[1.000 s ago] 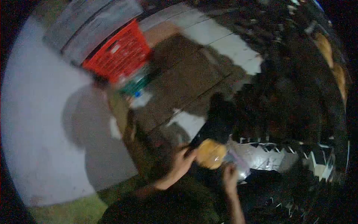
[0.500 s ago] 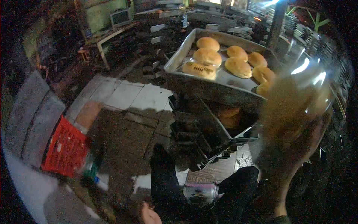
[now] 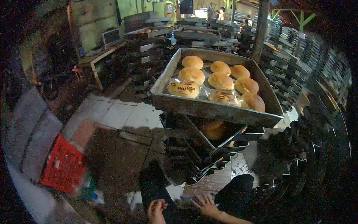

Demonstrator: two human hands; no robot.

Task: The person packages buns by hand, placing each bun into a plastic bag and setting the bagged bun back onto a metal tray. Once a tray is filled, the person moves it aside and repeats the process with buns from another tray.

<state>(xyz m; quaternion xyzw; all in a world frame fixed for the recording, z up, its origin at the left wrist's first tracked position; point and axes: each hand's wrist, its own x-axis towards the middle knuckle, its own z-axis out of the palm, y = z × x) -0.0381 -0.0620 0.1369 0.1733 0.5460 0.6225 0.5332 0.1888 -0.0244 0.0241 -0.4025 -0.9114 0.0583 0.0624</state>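
Note:
My right hand (image 3: 207,205) reaches over a clear plastic packet (image 3: 188,201) between my dark-clothed legs, fingers spread; the hand covers most of the packet. Beside it at the bottom edge, my left hand (image 3: 157,211) has its fingers curled in, with nothing visible in them. In front of me a deep metal tray (image 3: 216,109) bears several golden buns. One bun in a printed clear bag (image 3: 184,89) lies at the tray's near left. Another bagged bun (image 3: 223,98) lies at the near middle, and an unwrapped bun (image 3: 253,101) sits to its right.
More trays (image 3: 209,149) are stacked crosswise beneath, with buns dimly visible inside. A red plastic crate (image 3: 64,163) lies at left on the floor. Tall tray stacks (image 3: 283,63) stand at right and behind. A post (image 3: 260,31) rises behind the tray. People (image 3: 221,14) are far off.
My right hand, earlier raised at right with a bagged bun, is down at the plastic packet. A second bagged bun now lies in the tray. My left hand shows more fully.

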